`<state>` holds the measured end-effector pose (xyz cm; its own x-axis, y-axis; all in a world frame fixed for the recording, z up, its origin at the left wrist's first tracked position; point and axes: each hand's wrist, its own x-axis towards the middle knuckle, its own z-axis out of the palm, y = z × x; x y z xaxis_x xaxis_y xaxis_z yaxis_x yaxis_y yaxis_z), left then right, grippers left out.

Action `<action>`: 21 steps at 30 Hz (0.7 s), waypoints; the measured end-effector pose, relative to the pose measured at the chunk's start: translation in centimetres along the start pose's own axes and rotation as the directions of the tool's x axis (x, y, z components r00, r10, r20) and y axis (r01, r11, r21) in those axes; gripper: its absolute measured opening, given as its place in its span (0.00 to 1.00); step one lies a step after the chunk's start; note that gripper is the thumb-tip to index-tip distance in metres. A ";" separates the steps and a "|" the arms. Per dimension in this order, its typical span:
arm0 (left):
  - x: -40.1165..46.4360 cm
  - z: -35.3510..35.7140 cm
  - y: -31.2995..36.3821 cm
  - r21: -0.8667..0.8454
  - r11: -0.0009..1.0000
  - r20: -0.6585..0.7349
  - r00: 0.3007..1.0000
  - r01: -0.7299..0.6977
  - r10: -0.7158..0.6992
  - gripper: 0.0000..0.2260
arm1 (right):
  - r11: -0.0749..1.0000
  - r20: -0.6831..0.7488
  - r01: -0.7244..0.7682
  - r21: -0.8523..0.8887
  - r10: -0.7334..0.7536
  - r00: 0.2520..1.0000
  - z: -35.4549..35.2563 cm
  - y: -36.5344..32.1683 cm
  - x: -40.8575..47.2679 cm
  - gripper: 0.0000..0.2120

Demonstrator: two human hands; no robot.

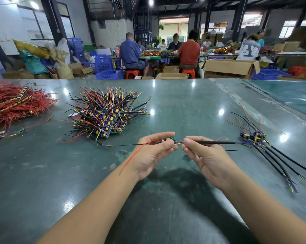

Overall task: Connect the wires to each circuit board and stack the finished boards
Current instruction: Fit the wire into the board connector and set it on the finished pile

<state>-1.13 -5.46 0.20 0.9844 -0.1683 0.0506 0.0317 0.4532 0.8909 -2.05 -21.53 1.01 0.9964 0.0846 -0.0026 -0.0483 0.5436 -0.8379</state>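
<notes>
Far-left stock: loose heap of thin red wires with small yellow-and-black parts (pixel 16 104), spread on the glossy dark green table top (pixel 192 106); likely kept within reach as feed material.
Stray unit: single small board with blue, yellow and red leads (pixel 12 132), lying apart near the left edge; reason unclear.
Centre-left stock: dense pile of green circuit boards bristling with black, red, blue and yellow wires (pixel 106 113), set ahead of the left hand, probably as the supply to draw from.
Left hand (pixel 153 152): thumb and fingertips pinching the small green circuit board with a dark capacitor (pixel 168 140), raised above the table; long thin red lead (pixel 136 154) trailing over the wrist, thin black lead running off leftward.
Right hand (pixel 204 156): thumb and forefinger clamped on the black sleeved cable (pixel 214 142) at its near end, where blue and yellow cores run into the board; grip close to the joint judged to give control while seating the cores.
Finished stack: 2 or 3 small wired boards with long black sleeved cables (pixel 254 136), on the table just right of the right hand, cables fanned toward the near-right edge.
Step in hand: wiring of 1 board, not yet stacked.
Legible writing: none on boards, wires or table.
</notes>
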 end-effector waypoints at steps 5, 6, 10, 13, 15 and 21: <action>-0.1 0.2 -0.1 0.011 1.000 -0.052 0.999 -0.010 0.011 0.09 | 0.976 0.020 0.016 -0.218 -0.012 1.000 -0.4 -0.1 0.0 0.05; -0.1 0.2 -0.1 0.026 1.000 -0.060 0.998 -0.012 0.013 0.09 | 0.968 0.012 0.024 -0.251 -0.022 1.000 -0.4 0.0 0.0 0.06; -0.3 0.5 0.2 0.020 1.000 -0.048 0.999 0.006 -0.005 0.08 | 0.987 -0.028 0.073 -0.143 -0.078 0.997 0.0 0.2 0.0 0.07; -0.4 0.9 0.5 -0.056 0.998 -0.009 1.000 0.014 -0.015 0.08 | 0.994 -0.038 0.106 0.037 -0.105 0.994 0.5 0.1 0.0 0.08; -0.4 1.1 0.6 -0.100 0.995 -0.002 1.000 0.013 -0.013 0.08 | 0.990 -0.043 0.103 0.100 -0.100 0.994 0.7 0.1 -0.1 0.10; -0.3 0.6 0.7 -0.095 0.995 -0.053 0.999 0.002 -0.007 0.08 | 0.974 0.024 0.147 -0.174 -0.145 0.989 -0.7 -1.0 0.3 0.03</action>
<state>-1.53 -5.59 1.05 0.9920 -0.1245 0.0205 0.0495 0.5340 0.8440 -1.64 -22.58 1.48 0.9909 0.0253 0.1322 0.1114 0.3970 -0.9111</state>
